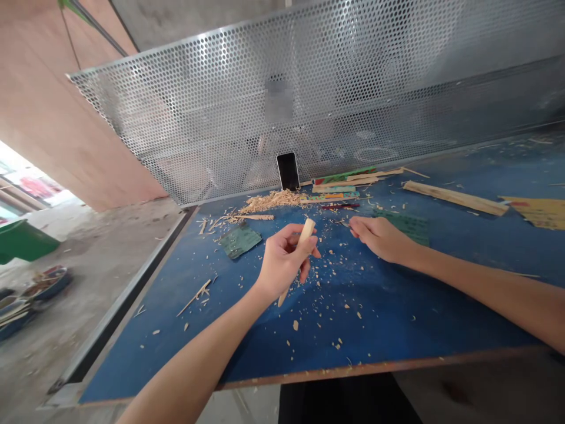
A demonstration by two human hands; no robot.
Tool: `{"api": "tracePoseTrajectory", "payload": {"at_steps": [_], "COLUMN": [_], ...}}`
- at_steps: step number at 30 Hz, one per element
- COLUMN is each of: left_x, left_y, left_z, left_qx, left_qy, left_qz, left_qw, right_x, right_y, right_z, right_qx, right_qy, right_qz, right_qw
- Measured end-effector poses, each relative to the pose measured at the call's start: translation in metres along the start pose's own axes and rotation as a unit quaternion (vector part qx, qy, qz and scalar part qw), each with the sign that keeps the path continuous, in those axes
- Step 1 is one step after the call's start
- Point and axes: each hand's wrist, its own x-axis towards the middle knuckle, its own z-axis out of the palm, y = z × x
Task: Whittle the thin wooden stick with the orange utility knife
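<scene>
My left hand (pixel 286 259) is closed around a pale whittled wooden stick (pixel 306 229). The stick's thick, squared end points up past the thumb, and its thinner end (pixel 283 297) comes out below the palm. To the right, my right hand (pixel 375 235) is a fist just above the table, apart from the stick. A short grey tip of a small knife (pixel 345 223) shows beyond its fingers; the handle is hidden inside the fist. Under that wrist lies a dark green sheet of sandpaper (pixel 406 227). Another green sandpaper piece (pixel 241 240) lies left of my left hand.
The blue table (pixel 176 330) carries scattered chips and a shavings heap (pixel 276 201). A phone (pixel 288 171) leans against the perforated metal screen (pixel 212 118). Wood strips (pixel 339 188), a red slim object (pixel 339 206) and a long wood piece (pixel 454 198) lie behind my hands. Floor basins (pixel 46 282) stand left.
</scene>
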Motion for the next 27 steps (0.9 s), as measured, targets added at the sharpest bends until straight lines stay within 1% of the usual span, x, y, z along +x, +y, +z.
{"api": "tracePoseTrajectory", "payload": {"at_steps": [5,12,16,20,22,25,27], "left_x": [0.002,0.005,0.007,0.01,0.011,0.012,0.011], "left_y": [-0.003,-0.006,-0.007,-0.014,-0.02,-0.024,-0.023], "left_z": [0.001,0.003,0.002,-0.003,-0.005,-0.008,-0.008], "left_qx": [-0.012,-0.066,-0.052,0.002,0.039,0.125,0.21], "left_qy": [0.008,0.014,0.019,0.008,0.007,0.016,0.022], "left_qz": [-0.017,-0.03,-0.045,-0.094,-0.107,-0.075,-0.036], "left_qw": [1.0,0.997,0.997,0.996,0.993,0.989,0.977], "right_x": [0.0,-0.001,-0.002,-0.002,-0.002,-0.002,-0.002], "right_y": [0.002,-0.004,-0.004,-0.004,-0.005,-0.006,-0.007], "right_z": [0.0,0.0,0.0,-0.001,-0.001,-0.001,-0.001], "right_qx": [-0.001,-0.006,-0.001,0.006,0.007,0.002,0.0], "right_qy": [-0.002,-0.008,-0.012,-0.015,-0.018,-0.018,-0.017], "right_qz": [-0.001,0.008,0.006,0.003,0.004,0.009,0.013], "right_qw": [1.0,1.0,1.0,1.0,1.0,1.0,1.0]}}
